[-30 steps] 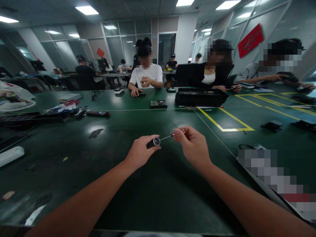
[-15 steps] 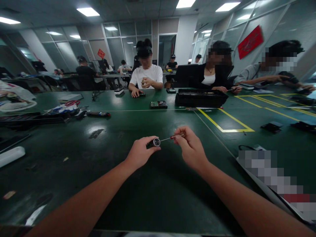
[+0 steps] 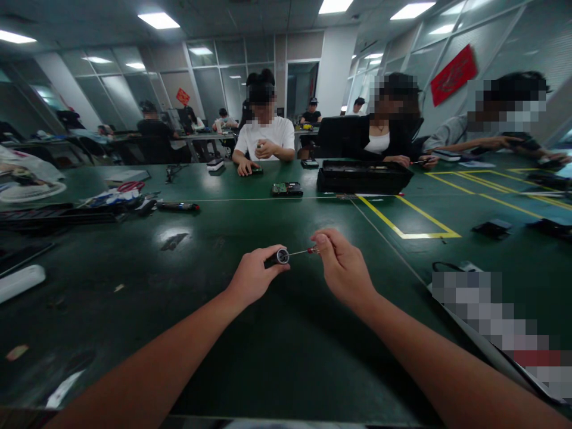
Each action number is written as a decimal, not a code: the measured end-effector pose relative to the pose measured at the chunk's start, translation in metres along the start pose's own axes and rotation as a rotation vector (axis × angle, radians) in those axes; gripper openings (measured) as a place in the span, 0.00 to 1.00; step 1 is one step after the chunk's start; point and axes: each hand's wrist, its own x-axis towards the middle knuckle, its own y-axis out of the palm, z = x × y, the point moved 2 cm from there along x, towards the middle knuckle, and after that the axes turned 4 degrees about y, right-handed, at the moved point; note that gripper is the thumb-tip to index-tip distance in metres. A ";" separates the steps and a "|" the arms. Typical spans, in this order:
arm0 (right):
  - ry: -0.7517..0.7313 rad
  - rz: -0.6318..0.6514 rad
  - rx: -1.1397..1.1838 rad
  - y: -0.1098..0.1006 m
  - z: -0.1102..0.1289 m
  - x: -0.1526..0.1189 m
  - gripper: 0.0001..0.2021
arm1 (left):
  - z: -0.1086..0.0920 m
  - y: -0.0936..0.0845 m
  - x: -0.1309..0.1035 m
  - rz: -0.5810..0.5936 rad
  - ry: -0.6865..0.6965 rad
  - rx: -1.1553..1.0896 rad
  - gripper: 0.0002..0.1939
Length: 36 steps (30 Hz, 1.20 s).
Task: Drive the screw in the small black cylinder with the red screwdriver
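My left hand (image 3: 255, 274) is closed around a short black cylinder (image 3: 282, 257) with a pale ring at its open end, which faces right. What kind of part it is I cannot make out. A thin screwdriver (image 3: 298, 252) with a red collar reaches into that end from the right. My right hand (image 3: 340, 262) grips its handle, with thumb and fingers mostly covering it. Both hands are held above the green table (image 3: 268, 357).
Ahead lie a green circuit board (image 3: 286, 189) and a long black housing (image 3: 364, 177). Tools and a pen-like tool (image 3: 177, 207) are at left, with a white case (image 3: 21, 282). A laptop-like object (image 3: 487, 333) sits at right. Co-workers sit across the table.
My right thumb and fingers have shifted on the screwdriver handle, which is now more covered. The black cylinder and my left hand have barely moved.
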 end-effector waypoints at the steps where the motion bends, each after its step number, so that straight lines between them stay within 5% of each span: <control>1: -0.008 -0.009 -0.003 0.000 0.000 0.000 0.13 | 0.000 0.000 0.000 -0.007 -0.002 -0.004 0.16; 6: 0.037 -0.066 0.201 0.005 -0.009 0.002 0.10 | -0.001 -0.002 0.000 -0.042 -0.032 -0.036 0.16; 13: 0.363 -0.127 0.704 0.014 -0.033 0.016 0.13 | -0.008 -0.011 0.005 -0.036 0.108 0.149 0.19; 36: -0.027 -0.068 0.084 0.006 -0.007 0.004 0.10 | -0.002 -0.008 0.004 0.098 0.031 0.253 0.19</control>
